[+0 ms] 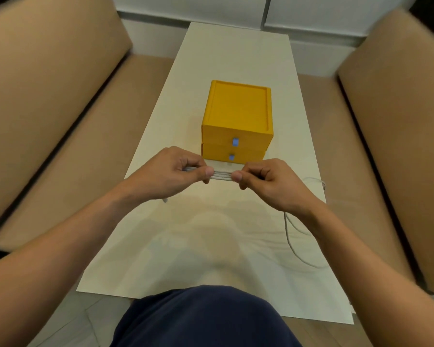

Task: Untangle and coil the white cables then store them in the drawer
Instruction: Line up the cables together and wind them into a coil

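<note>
A folded bundle of white cable (222, 176) is stretched flat between my two hands, just above the table. My left hand (176, 172) pinches its left end between thumb and fingers, and my right hand (263, 181) pinches its right end. Right behind the bundle stands a yellow two-drawer box (237, 113) with blue handles; both drawers are shut. A second white cable (290, 234) lies loose on the table to the right, curving under my right forearm toward the table's right edge. A short cable end (165, 200) shows below my left hand.
The cream table (186, 246) is long and narrow, flanked by tan sofa cushions (48, 108) on the left and on the right (391, 121). A white wall panel runs behind the table's far end. My dark blue clothing fills the bottom.
</note>
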Action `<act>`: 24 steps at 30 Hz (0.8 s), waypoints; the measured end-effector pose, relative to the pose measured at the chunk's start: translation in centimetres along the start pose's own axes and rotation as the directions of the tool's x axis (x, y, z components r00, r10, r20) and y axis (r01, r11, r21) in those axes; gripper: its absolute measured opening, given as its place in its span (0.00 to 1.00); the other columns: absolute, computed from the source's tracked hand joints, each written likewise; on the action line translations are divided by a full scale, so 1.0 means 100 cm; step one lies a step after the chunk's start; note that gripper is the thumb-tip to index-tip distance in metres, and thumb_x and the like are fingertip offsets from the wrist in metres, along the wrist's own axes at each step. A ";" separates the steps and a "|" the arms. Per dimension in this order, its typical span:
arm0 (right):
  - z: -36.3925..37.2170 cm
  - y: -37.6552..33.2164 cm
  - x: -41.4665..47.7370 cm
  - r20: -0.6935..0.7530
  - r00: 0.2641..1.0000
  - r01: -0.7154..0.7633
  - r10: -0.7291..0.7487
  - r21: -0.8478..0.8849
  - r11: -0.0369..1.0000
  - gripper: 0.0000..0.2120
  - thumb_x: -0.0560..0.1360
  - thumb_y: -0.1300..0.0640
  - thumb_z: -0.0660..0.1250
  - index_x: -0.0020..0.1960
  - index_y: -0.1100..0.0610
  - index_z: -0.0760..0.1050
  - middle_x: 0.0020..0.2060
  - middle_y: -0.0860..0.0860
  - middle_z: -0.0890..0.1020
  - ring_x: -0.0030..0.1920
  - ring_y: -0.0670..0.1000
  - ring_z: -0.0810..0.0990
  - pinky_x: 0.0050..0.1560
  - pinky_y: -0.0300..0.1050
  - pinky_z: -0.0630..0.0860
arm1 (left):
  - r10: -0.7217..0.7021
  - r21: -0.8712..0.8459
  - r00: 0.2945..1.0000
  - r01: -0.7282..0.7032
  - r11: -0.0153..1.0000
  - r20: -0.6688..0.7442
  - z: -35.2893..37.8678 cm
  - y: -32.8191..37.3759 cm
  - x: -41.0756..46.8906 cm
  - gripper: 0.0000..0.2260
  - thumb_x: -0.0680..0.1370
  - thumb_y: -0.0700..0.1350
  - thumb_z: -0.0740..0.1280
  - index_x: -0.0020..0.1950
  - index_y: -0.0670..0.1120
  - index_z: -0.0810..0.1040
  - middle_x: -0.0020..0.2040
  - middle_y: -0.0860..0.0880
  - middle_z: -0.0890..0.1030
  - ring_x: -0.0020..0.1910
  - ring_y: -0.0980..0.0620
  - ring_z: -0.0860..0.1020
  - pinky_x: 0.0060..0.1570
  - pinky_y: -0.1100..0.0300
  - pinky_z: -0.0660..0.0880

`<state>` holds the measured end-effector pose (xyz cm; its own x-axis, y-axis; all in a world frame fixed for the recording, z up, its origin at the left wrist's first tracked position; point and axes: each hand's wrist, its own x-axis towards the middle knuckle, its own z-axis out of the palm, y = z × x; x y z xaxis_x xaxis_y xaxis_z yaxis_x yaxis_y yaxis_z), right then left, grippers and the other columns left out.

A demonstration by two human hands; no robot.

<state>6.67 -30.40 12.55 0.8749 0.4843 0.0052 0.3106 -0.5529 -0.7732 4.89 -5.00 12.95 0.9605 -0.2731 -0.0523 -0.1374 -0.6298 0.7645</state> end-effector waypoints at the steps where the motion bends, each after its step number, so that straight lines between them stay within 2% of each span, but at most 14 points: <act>1: 0.001 0.005 0.000 -0.007 1.000 -0.022 0.022 -0.015 1.000 0.16 0.81 0.44 0.68 0.39 0.52 0.82 0.26 0.47 0.74 0.29 0.45 0.68 0.33 0.44 0.64 | -0.014 -0.008 1.000 0.014 1.000 0.023 0.002 0.001 -0.001 0.13 0.81 0.57 0.67 0.42 0.54 0.85 0.28 0.52 0.73 0.27 0.57 0.66 0.28 0.65 0.62; 3: 0.005 0.010 0.001 -0.019 0.998 -0.052 0.052 -0.021 0.998 0.15 0.81 0.44 0.68 0.39 0.51 0.83 0.26 0.47 0.74 0.28 0.45 0.67 0.33 0.47 0.64 | -0.052 -0.031 0.998 0.054 0.998 0.046 0.007 0.003 -0.003 0.11 0.81 0.58 0.67 0.46 0.56 0.85 0.29 0.56 0.75 0.28 0.58 0.69 0.29 0.67 0.63; 5: 0.006 0.009 -0.001 -0.004 0.999 -0.051 0.051 -0.013 0.999 0.14 0.81 0.45 0.69 0.41 0.51 0.84 0.26 0.46 0.73 0.28 0.45 0.67 0.32 0.44 0.63 | -0.075 -0.020 0.996 0.076 0.997 0.046 0.010 0.002 -0.004 0.10 0.80 0.60 0.67 0.49 0.59 0.85 0.29 0.59 0.76 0.28 0.60 0.71 0.30 0.67 0.63; 7: 0.007 0.006 -0.002 0.050 0.998 -0.042 0.042 0.007 0.999 0.10 0.81 0.46 0.69 0.49 0.50 0.85 0.27 0.47 0.73 0.29 0.44 0.67 0.33 0.42 0.63 | -0.087 -0.036 0.995 0.088 0.995 0.042 0.008 -0.003 -0.005 0.10 0.80 0.60 0.68 0.48 0.57 0.86 0.28 0.55 0.74 0.27 0.58 0.67 0.31 0.63 0.62; 8: 0.007 0.003 -0.003 0.080 0.996 -0.050 0.047 0.038 0.998 0.09 0.81 0.47 0.69 0.57 0.49 0.83 0.28 0.48 0.72 0.30 0.44 0.67 0.33 0.41 0.63 | -0.089 -0.064 0.995 0.091 0.994 0.044 0.005 -0.005 -0.006 0.11 0.79 0.60 0.69 0.46 0.56 0.87 0.28 0.52 0.73 0.28 0.57 0.66 0.31 0.61 0.62; 10: 0.006 0.002 -0.005 0.111 0.990 -0.102 0.086 0.147 0.984 0.22 0.80 0.48 0.70 0.72 0.45 0.73 0.29 0.49 0.70 0.30 0.44 0.67 0.33 0.38 0.63 | -0.079 -0.131 0.995 0.087 0.988 0.064 0.002 -0.007 -0.009 0.13 0.77 0.60 0.71 0.41 0.54 0.87 0.32 0.41 0.74 0.31 0.52 0.66 0.34 0.59 0.62; 11: 0.005 0.003 -0.004 0.101 0.990 -0.118 0.101 0.187 0.975 0.26 0.79 0.48 0.71 0.76 0.45 0.69 0.29 0.49 0.69 0.30 0.45 0.66 0.34 0.37 0.63 | -0.065 -0.165 0.995 0.077 0.983 0.074 0.001 -0.005 -0.011 0.13 0.76 0.61 0.71 0.40 0.53 0.87 0.33 0.40 0.75 0.33 0.51 0.67 0.35 0.59 0.63; 13: 0.005 0.003 -0.003 0.073 0.993 -0.108 0.094 0.221 0.969 0.28 0.78 0.49 0.73 0.76 0.45 0.69 0.29 0.50 0.68 0.30 0.46 0.65 0.35 0.39 0.63 | -0.053 -0.230 0.995 0.070 0.971 0.079 0.000 -0.001 -0.014 0.13 0.73 0.60 0.71 0.38 0.53 0.87 0.32 0.46 0.77 0.34 0.55 0.69 0.36 0.63 0.65; 15: 0.007 0.002 -0.002 0.049 0.997 -0.077 0.067 0.235 0.969 0.25 0.78 0.50 0.73 0.73 0.46 0.73 0.29 0.50 0.66 0.31 0.47 0.65 0.37 0.44 0.65 | -0.064 -0.248 0.995 0.080 0.965 0.071 -0.002 -0.003 -0.013 0.12 0.73 0.59 0.72 0.38 0.52 0.87 0.31 0.53 0.78 0.35 0.58 0.70 0.36 0.67 0.65; 17: 0.009 0.001 -0.001 0.051 0.998 -0.054 0.043 0.257 0.965 0.21 0.79 0.50 0.72 0.71 0.46 0.76 0.29 0.50 0.67 0.32 0.48 0.66 0.39 0.47 0.66 | -0.076 -0.221 0.995 0.088 0.971 0.064 -0.002 -0.007 -0.013 0.13 0.74 0.61 0.71 0.39 0.54 0.88 0.30 0.48 0.74 0.34 0.54 0.67 0.34 0.64 0.63; 19: 0.009 0.000 -0.003 0.114 0.993 -0.056 0.020 0.328 0.943 0.19 0.81 0.52 0.70 0.72 0.46 0.75 0.30 0.49 0.73 0.35 0.48 0.68 0.41 0.44 0.68 | -0.085 -0.174 0.994 0.097 0.980 0.072 -0.003 -0.012 -0.014 0.14 0.75 0.63 0.70 0.41 0.55 0.87 0.32 0.39 0.70 0.33 0.49 0.64 0.34 0.60 0.61; 20: 0.008 0.000 -0.004 0.155 0.988 -0.072 0.016 0.359 0.931 0.19 0.82 0.54 0.68 0.72 0.46 0.73 0.33 0.49 0.78 0.35 0.47 0.69 0.41 0.42 0.68 | -0.098 -0.149 0.992 0.110 0.983 0.085 -0.003 -0.014 -0.014 0.14 0.76 0.62 0.69 0.41 0.54 0.87 0.32 0.39 0.70 0.33 0.48 0.64 0.35 0.58 0.62; 22: 0.007 0.000 -0.004 0.202 0.979 -0.106 0.037 0.344 0.933 0.18 0.84 0.57 0.65 0.73 0.49 0.71 0.38 0.51 0.84 0.35 0.45 0.71 0.41 0.36 0.68 | -0.119 -0.120 0.983 0.136 0.983 0.137 -0.005 -0.016 -0.014 0.15 0.79 0.59 0.69 0.41 0.51 0.85 0.32 0.45 0.75 0.31 0.51 0.69 0.35 0.59 0.66; 24: 0.007 -0.002 -0.002 0.206 0.976 -0.119 0.063 0.269 0.956 0.17 0.84 0.58 0.65 0.73 0.52 0.71 0.41 0.52 0.87 0.34 0.42 0.76 0.42 0.31 0.70 | -0.136 -0.147 0.969 0.168 0.975 0.208 -0.006 -0.015 -0.015 0.14 0.81 0.55 0.68 0.41 0.48 0.83 0.36 0.51 0.80 0.32 0.54 0.79 0.37 0.63 0.73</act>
<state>6.12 -29.90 12.26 0.7974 0.5776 -0.1746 0.0933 -0.4039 -0.9100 3.79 -3.24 12.26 0.8986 -0.3307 -0.2883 0.0630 -0.5531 0.8307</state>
